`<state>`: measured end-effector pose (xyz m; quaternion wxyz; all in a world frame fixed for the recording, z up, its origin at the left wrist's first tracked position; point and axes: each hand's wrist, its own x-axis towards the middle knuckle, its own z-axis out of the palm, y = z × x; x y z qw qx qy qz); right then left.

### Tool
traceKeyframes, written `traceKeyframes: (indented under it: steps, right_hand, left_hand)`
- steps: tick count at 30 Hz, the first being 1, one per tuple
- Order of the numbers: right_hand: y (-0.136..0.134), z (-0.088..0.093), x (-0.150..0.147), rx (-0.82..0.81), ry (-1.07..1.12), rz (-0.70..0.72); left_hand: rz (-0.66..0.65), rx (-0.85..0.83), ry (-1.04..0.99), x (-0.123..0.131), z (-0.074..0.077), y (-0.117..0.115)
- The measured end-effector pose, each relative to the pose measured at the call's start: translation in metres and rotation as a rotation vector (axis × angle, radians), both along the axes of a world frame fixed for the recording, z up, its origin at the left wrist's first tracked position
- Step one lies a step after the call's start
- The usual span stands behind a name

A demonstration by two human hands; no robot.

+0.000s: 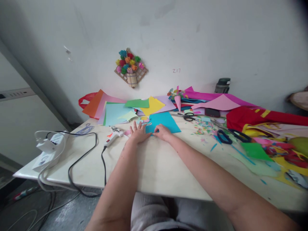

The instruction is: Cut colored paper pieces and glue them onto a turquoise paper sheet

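A turquoise sheet of paper (165,122) lies flat on the pale table (156,166), far out in front of me. My left hand (139,132) rests beside its near left corner with fingers stretched out and spread, flat on the table. My right hand (163,131) sits on the sheet's near edge, fingers curled and pinching the paper's edge. Both forearms reach straight out over the table.
A white glue gun (113,138) with a black cord (79,160) lies left of my hands. Coloured paper sheets (134,107) pile up at the back. Black scissors (189,116), blue scissors (225,137), paper scraps and red fabric (252,117) crowd the right side. A paper-flower ornament (130,69) hangs on the wall.
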<state>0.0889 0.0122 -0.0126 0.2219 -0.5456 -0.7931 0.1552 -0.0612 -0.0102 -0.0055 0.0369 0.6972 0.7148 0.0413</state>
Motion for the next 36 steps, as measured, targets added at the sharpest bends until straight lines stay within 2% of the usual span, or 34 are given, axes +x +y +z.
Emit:
traceKeyframes:
  steps: [5, 13, 20, 26, 31, 33, 36]
  right_hand:
    - [0.006, 0.002, 0.008, -0.003, 0.037, 0.052]
    - [0.012, -0.002, 0.010, 0.000, 0.066, 0.071]
    - [0.013, -0.002, 0.013, -0.002, 0.081, 0.065]
    - [0.011, 0.001, 0.013, -0.020, 0.098, 0.066]
    - [0.011, -0.001, 0.013, -0.013, 0.082, 0.066]
    - [0.012, -0.001, 0.012, -0.010, 0.071, 0.076]
    - [0.012, -0.001, 0.011, -0.002, 0.064, 0.086]
  left_hand:
    - [0.046, -0.024, 0.011, 0.000, -0.002, 0.002]
    - [-0.028, 0.055, 0.041, 0.006, 0.000, -0.001]
    - [0.094, -0.082, 0.029, 0.005, 0.000, 0.002]
    - [0.106, -0.041, 0.103, -0.006, 0.000, 0.001]
    - [0.084, -0.071, 0.120, -0.012, 0.013, -0.005]
    - [0.061, -0.037, 0.101, -0.008, 0.016, -0.007]
    - [0.007, 0.065, 0.110, 0.004, 0.012, -0.006]
